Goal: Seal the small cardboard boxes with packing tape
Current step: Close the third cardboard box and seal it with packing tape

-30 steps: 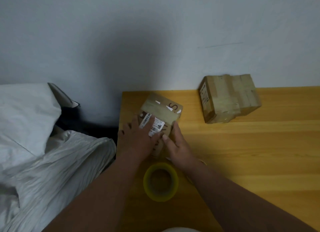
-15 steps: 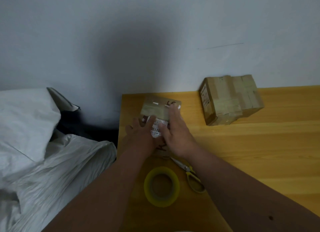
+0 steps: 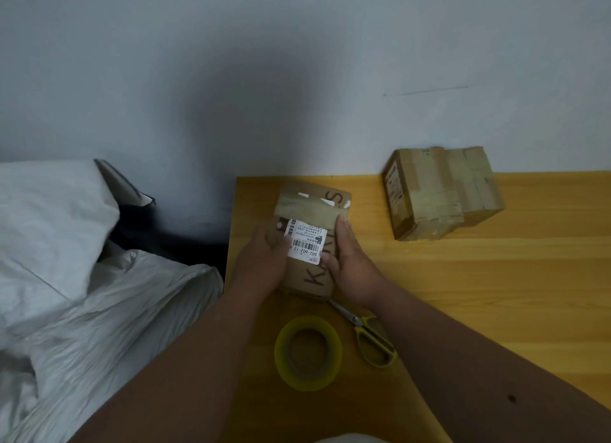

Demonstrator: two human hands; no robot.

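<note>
The left hand (image 3: 264, 260) and right hand (image 3: 347, 260) clamp curled fingers on the box (image 3: 310, 240) at the table's (image 3: 496, 277) left corner; a slip could tip it onto the bed (image 3: 99, 293). Uneven pressure may wrinkle its tape.

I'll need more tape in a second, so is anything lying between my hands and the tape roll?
Nothing visible does. Both hands, left and right, grip the box, and the tape roll lies on bare table just nearer you. The scissors lie to its right, off the path.
</note>
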